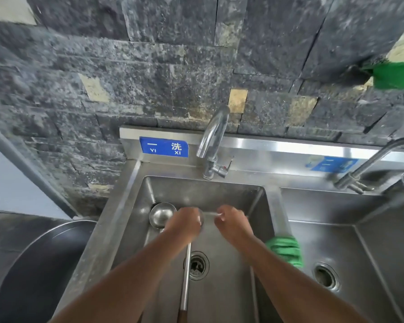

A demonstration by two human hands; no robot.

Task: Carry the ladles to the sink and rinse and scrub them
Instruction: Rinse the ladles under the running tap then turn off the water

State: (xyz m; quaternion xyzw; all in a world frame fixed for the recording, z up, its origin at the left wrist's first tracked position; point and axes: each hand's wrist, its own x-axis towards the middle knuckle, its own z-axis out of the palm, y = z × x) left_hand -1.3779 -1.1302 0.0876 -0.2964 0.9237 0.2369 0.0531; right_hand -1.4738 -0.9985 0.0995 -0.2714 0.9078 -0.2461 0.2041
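**In the left basin: two ladles, both hands low**

In the left basin of the stainless steel double sink (135, 183), both hands sit close together near the back wall, under the curved chrome faucet (214, 141). The left hand (184, 223) is curled over the bowl end of a long-handled steel ladle (186, 276). Its shaft runs toward the near rim, passes just left of the round drain (196, 265) and ends in a brown wooden grip at the frame's bottom edge. The right hand (231, 221) has its fingers bent inward, with something pale at the fingertips. I cannot tell whether it grips anything.

A second steel ladle (162, 215) rests with its round bowl against the basin's left wall, just beside the left hand.

A green cloth (285, 250) hangs over the divider between the basins, close to the right forearm. The right basin (359, 241) lies open beyond it. A large steel pot (33, 276) stands against the sink's left outer edge.
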